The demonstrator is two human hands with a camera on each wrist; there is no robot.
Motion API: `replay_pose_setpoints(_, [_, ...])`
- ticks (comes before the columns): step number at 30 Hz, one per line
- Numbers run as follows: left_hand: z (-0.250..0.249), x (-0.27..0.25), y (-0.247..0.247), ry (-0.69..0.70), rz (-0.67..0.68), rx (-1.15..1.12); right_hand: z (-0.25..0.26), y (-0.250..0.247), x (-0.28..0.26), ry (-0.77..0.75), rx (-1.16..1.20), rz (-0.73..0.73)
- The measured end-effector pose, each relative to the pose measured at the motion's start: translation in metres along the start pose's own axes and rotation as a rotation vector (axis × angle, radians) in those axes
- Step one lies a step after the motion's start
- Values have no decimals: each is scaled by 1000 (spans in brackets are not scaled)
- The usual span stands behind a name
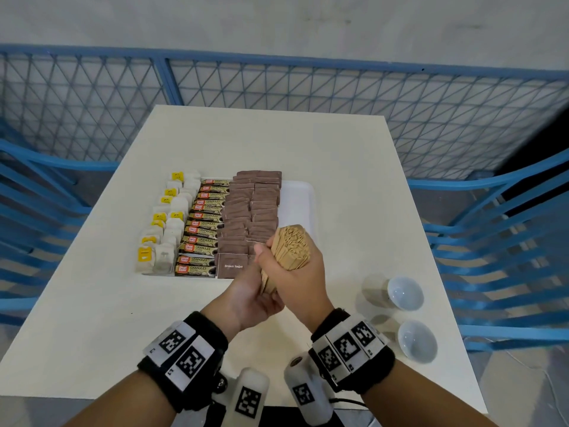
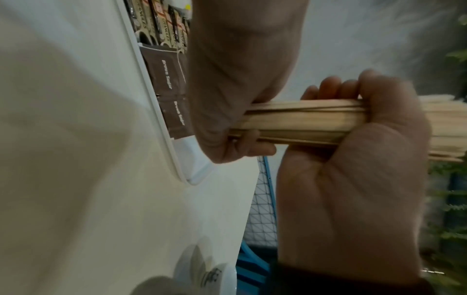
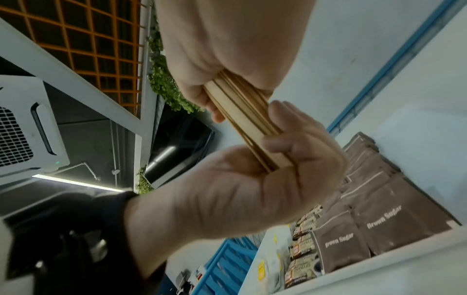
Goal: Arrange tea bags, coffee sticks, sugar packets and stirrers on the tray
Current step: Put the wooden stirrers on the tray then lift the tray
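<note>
A thick bundle of wooden stirrers (image 1: 292, 246) stands nearly upright above the near right corner of the white tray (image 1: 297, 198). My right hand (image 1: 294, 274) grips the bundle round its middle. My left hand (image 1: 261, 295) holds its lower end, fingers curled round it. The left wrist view shows the stirrers (image 2: 303, 121) running between my left hand (image 2: 240, 89) and right hand (image 2: 353, 179). On the tray lie tea bags (image 1: 166, 229) at the left, then coffee sticks (image 1: 203, 229), then brown sugar packets (image 1: 252, 211). The tray's right strip is bare.
Two small white bowls (image 1: 405, 292) (image 1: 417, 340) stand on the cream table (image 1: 354, 180) at the near right. Blue chairs (image 1: 498, 241) flank the table, and a blue mesh fence (image 1: 277, 84) runs behind it.
</note>
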State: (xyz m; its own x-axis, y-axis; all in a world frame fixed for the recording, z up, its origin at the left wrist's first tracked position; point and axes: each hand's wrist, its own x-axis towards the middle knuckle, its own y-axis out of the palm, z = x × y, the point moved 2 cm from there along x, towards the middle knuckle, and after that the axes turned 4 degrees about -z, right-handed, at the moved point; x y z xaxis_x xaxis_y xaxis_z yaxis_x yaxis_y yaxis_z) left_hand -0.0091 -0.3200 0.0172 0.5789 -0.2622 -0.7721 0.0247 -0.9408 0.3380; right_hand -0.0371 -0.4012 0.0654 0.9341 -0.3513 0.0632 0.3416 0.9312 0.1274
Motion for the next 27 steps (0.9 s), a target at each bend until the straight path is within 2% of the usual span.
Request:
replay_pose_setpoints(7, [1, -7, 8, 69, 112, -1, -10, 4, -2, 16, -22, 8])
replay_pose_setpoints(9, [-2, -11, 6, 83, 60, 106, -14, 1, 1, 42, -17, -6])
replay_pose_setpoints(11, [-4, -8, -5, 175, -30, 353, -20, -2, 1, 75, -12, 22])
replay_pose_setpoints(12, [-6, -5, -11, 286, -92, 477, -24, -3, 0, 76, -23, 50])
replay_pose_setpoints(14, [-12, -7, -20, 638, -178, 578, -35, -4, -5, 85, -50, 90])
replay_pose_setpoints(17, [-20, -29, -19, 1142, -120, 638, -55, 0, -13, 72, -85, 90])
replay_pose_setpoints(20, [-16, -34, -11, 1532, -59, 1061, -61, 3, -18, 38, -137, 144])
replay_pose_setpoints(21, [-11, -30, -10, 1589, -60, 1198, -66, 3, -18, 33, -208, 160])
replay_pose_setpoints(23, [2, -16, -12, 1610, -62, 1400, -74, 5, -20, 23, -411, 152])
replay_pose_setpoints(25, [14, -6, -15, 1630, -57, 1459, -76, 9, -21, 147, -437, 187])
replay_pose_setpoints(26, [16, -4, -16, 1651, -46, 1454, -87, 6, -22, 106, -576, 207])
replay_pose_setpoints(27, [17, -4, -15, 1677, -37, 1446, -83, 7, -21, 113, -617, 212])
